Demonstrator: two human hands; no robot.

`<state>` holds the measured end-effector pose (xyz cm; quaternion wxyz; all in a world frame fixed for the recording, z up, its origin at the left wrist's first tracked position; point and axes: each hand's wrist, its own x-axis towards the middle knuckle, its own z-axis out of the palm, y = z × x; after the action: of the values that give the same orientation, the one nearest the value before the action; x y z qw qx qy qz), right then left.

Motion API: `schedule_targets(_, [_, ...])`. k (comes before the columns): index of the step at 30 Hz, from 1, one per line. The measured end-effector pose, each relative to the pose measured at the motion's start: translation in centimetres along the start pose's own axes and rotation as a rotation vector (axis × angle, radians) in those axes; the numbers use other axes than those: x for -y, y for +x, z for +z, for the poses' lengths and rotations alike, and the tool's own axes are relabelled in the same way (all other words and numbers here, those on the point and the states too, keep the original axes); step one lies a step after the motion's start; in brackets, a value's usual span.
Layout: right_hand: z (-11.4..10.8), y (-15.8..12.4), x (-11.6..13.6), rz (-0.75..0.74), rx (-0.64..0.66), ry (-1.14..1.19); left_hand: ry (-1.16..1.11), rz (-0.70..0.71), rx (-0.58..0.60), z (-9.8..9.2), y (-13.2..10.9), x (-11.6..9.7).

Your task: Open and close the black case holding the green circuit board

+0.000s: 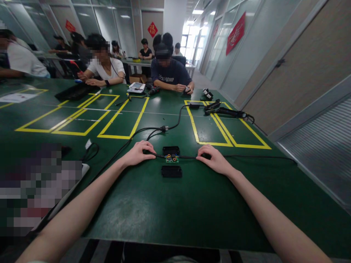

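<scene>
A small green circuit board (172, 158) with copper-coloured coils lies in front of me, a black cable running out from each side. My left hand (139, 152) pinches the cable to the left of the board. On the other side, my right hand (213, 157) has thumb and fingertips closed on the right cable (189, 157). One black plastic case half (171, 150) sits just behind the board. The other case half (171, 171) lies nearer to me, apart from the board.
A plug (163, 129) on a black cord lies beyond my hands. Yellow tape (115, 136) marks rectangles on the green table (153, 208). At the far right are a black folded device (219, 109) and an adapter (194, 105). A black tray (75, 91) is far left; people sit opposite.
</scene>
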<state>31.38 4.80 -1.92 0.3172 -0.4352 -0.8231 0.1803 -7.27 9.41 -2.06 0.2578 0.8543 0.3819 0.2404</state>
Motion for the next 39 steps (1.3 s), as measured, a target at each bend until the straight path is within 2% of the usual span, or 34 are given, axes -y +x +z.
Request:
schedule_targets(5, [0.1,-0.1,0.1,0.149,0.073,0.047,-0.053,0.004,-0.031,-0.2,0.2,-0.1])
schedule_targets(11, [0.0,0.1,0.4,0.138,0.104,-0.094,-0.065,-0.027,-0.013,-0.5,0.3,-0.2])
schedule_targets(18, [-0.2,0.2,1.0,0.19,0.109,-0.103,-0.033,-0.177,-0.055,-0.2,0.5,-0.8])
schedule_targets(26, [-0.8,0.2,1.9,0.23,0.09,0.048,-0.175,-0.209,0.089,-1.3,0.6,-2.6])
schedule_targets(30, [-1.3,0.1,2.7,0.24,0.143,0.127,-0.248,-0.201,0.204,-2.4,0.0,-3.4])
schedule_targets(34, [-1.7,0.1,3.6,0.251,0.223,0.191,-0.308,-0.221,0.302,-3.3,-0.4,-3.2])
schedule_targets(39, [-1.8,-0.1,4.1,0.276,0.282,0.217,-0.307,-0.251,0.402,-3.5,-0.6,-2.5])
